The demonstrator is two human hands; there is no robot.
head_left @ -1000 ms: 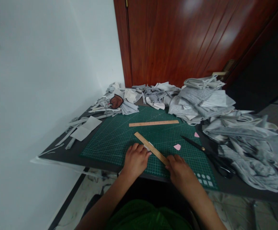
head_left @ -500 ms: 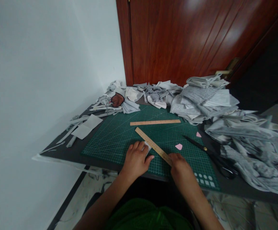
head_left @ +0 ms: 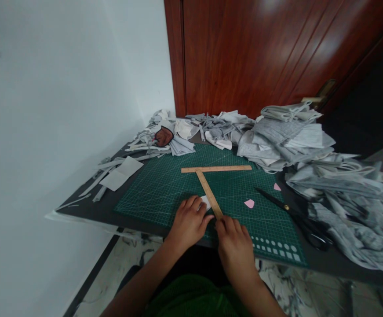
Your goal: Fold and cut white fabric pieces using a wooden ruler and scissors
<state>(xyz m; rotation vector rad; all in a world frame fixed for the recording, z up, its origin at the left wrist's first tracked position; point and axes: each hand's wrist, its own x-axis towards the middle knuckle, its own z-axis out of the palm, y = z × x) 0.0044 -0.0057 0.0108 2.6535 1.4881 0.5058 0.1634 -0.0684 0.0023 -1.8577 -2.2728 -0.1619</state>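
Observation:
My right hand (head_left: 235, 242) is closed around the near end of a wooden ruler (head_left: 209, 193). The ruler slants away over the cutting mat, its far end close to a second wooden ruler (head_left: 226, 168) that lies crosswise. Beneath my left hand (head_left: 187, 223) is a small white piece (head_left: 206, 200), of paper or cloth, I cannot tell which. My left fingers are bent and press it to the mat, covering part of it. The held ruler lies along the right side of this piece.
The green cutting mat (head_left: 155, 189) covers the table's middle. Black scissors (head_left: 286, 208) and pink scraps (head_left: 249, 203) lie to the right. Grey cloth heaps (head_left: 283, 136) line the back and right. White sheets (head_left: 121, 173) and strips lie left, beside the wall.
My right hand has moved left, swinging the ruler to a steeper angle, its far end now near the crosswise ruler. My left hand stays on the white piece. The view has shifted slightly.

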